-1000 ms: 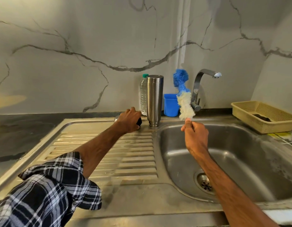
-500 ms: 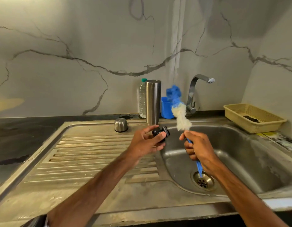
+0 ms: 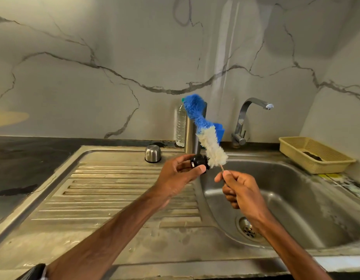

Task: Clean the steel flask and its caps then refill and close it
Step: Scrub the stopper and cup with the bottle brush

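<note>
Raised brush (image 3: 205,130), gripped by right hand (image 3: 240,190), now partly hides the flask (image 3: 190,136); left hand (image 3: 175,176) pinches black cap (image 3: 198,161).

Chrome tap (image 3: 241,120) stood right of centre, spout pointing right. Blue plastic tub (image 3: 220,133) sat just left of it, partly hidden. Beige slotted basket (image 3: 292,152) was at far right w/ sth dark inside, couldn't tell what. White marble-look wall (image 3: 114,57) w/ grey veins filled top half; dark countertop (image 3: 23,158) lay mid left.
</note>
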Demonstrator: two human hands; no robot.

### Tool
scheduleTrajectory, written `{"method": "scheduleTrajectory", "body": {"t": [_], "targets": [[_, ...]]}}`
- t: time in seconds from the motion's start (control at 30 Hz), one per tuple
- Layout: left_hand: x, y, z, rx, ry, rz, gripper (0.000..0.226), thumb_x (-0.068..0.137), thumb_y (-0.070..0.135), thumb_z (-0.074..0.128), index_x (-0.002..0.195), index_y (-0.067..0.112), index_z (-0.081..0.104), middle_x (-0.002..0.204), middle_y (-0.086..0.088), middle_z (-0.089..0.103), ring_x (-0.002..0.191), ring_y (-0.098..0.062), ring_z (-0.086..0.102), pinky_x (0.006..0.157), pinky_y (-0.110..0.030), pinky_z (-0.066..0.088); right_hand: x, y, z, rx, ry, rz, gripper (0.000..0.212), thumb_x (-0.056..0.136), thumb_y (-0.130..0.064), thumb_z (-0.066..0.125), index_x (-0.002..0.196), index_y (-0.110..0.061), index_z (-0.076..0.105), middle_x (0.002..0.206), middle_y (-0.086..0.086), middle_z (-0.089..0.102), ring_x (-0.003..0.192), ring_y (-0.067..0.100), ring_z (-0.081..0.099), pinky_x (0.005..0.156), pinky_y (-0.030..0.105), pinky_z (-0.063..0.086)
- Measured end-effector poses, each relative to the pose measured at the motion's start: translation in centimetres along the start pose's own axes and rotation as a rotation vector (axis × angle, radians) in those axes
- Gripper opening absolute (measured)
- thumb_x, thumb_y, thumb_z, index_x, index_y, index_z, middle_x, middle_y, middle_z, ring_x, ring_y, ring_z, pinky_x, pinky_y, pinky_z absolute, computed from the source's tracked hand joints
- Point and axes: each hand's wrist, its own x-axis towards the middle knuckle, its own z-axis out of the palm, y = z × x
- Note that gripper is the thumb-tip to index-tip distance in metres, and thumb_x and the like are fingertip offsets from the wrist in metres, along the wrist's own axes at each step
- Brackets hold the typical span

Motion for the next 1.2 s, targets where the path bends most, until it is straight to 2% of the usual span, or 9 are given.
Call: {"method": "scheduleTrajectory", "body": {"t": [0.07,0.23,0.4,0.53,0.63,0.73,0.83,0.97,1.2], "targets": [[-0.1,0.0,0.0,0.075,-0.001,0.075,0.046,0.08,0.027,0.085,0.123,0.028,0.069,0.111,0.008,0.077,0.103,-0.004,0.072,0.086,-0.026,0.06,0.0,0.0,-0.1,0.01,-0.012,0.007,0.032,0.105,-0.03,0.047,0.09,-0.012,0.069,0.057,-0.005,0.038,0.049,0.008,0.027,0.045,0.021,0.021],[-0.4,0.3,0.5,0.153,0.016,0.186,0.041,0.082,0.023,0.084,0.12,0.027,0.071,0.107,0.011,0.077,0.098,-0.002,0.073,0.086,-0.021,0.058,-0.2,-0.5,-0.4,0.115,-0.052,0.017,0.028,0.102,-0.031,0.051,0.096,-0.012,0.071,0.06,-0.003,0.038,0.049,0.01,0.026,0.045,0.021,0.019],[-0.4,0.2,0.5,0.226,0.085,0.275,0.035,0.081,0.018,0.085,0.111,0.031,0.071,0.101,0.014,0.077,0.097,0.001,0.072,0.085,-0.015,0.055,0.0,-0.8,-0.5,0.197,-0.125,0.14,0.028,0.103,-0.025,0.049,0.092,-0.009,0.069,0.058,-0.003,0.035,0.046,0.007,0.022,0.041,0.017,0.016],[-0.1,0.3,0.1,0.341,0.142,0.393,0.032,0.084,0.021,0.082,0.111,0.033,0.07,0.101,0.018,0.075,0.097,0.005,0.07,0.085,-0.011,0.053,0.0,-0.5,-0.1,0.004,-0.075,0.096,0.034,0.106,-0.025,0.042,0.089,-0.008,0.066,0.054,-0.005,0.031,0.044,0.008,0.02,0.039,0.017,0.017],[-0.1,-0.1,0.4,0.472,0.159,0.482,0.038,0.086,0.032,0.08,0.122,0.02,0.071,0.108,0.011,0.076,0.101,0.004,0.069,0.09,-0.017,0.054,0.3,-0.7,0.4,-0.11,-0.002,-0.008,0.035,0.107,-0.024,0.04,0.09,-0.006,0.066,0.051,-0.003,0.034,0.04,0.006,0.024,0.037,0.018,0.022],[0.0,-0.3,0.2,0.51,0.186,0.506,0.05,0.086,0.036,0.08,0.13,0.017,0.068,0.114,0.01,0.075,0.106,0.005,0.067,0.092,-0.012,0.051,0.1,-0.4,0.8,-0.283,0.039,-0.091,0.033,0.106,-0.024,0.042,0.085,-0.014,0.066,0.047,-0.013,0.046,0.04,0.002,0.036,0.044,0.017,0.029],[0.0,-0.3,-0.1,0.54,0.185,0.525,0.047,0.085,0.033,0.08,0.129,0.019,0.069,0.113,0.011,0.075,0.103,0.006,0.068,0.089,-0.009,0.05,-0.9,0.1,0.9,-0.479,0.07,-0.147,0.031,0.104,-0.018,0.046,0.078,-0.016,0.064,0.052,-0.02,0.052,0.049,-0.002,0.047,0.048,0.013,0.034],[-0.8,-0.3,1.3,0.616,0.126,0.558,0.056,0.084,0.046,0.074,0.131,0.016,0.066,0.112,0.005,0.075,0.102,0.0,0.068,0.086,-0.007,0.05,-0.5,-1.0,1.2,-0.571,0.163,-0.189,0.031,0.103,-0.013,0.047,0.076,-0.017,0.062,0.061,-0.009,0.054,0.055,-0.005,0.05,0.052,0.01,0.039],[0.3,0.6,-1.7,0.612,0.251,0.505,0.038,0.085,0.03,0.082,0.12,0.017,0.073,0.106,0.007,0.077,0.095,0.004,0.07,0.086,-0.016,0.056,-2.5,-1.5,2.7,-0.652,0.093,-0.164,0.031,0.102,-0.017,0.045,0.073,-0.02,0.056,0.062,-0.006,0.054,0.053,-0.001,0.049,0.05,0.015,0.04]]}}
